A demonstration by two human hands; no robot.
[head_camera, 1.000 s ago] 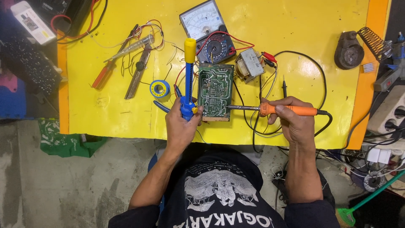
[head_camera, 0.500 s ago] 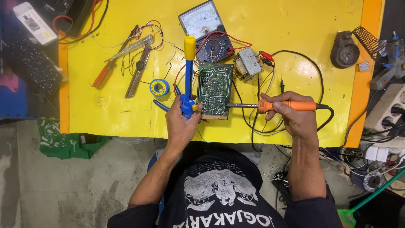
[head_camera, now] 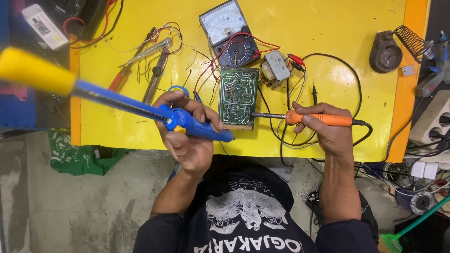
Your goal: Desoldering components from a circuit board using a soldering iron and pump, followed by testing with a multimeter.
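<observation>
While hands grip tools, multimeter point(head_camera: 228, 33) beyond circuit board point(head_camera: 238, 96)

Left hand point(head_camera: 187, 136): fingers curled in closed grip, palm facing body, forearm angled up from lower left. Right hand point(head_camera: 328, 129): fingers pinched closed, knuckles up, forearm near vertical.

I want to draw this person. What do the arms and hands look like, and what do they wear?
Both hands, left hand and right hand, are bare, with no gloves, rings or watch showing. The forearms are bare too. Dark sleeves cover only the upper arms, part of a dark shirt with a white print.
</observation>
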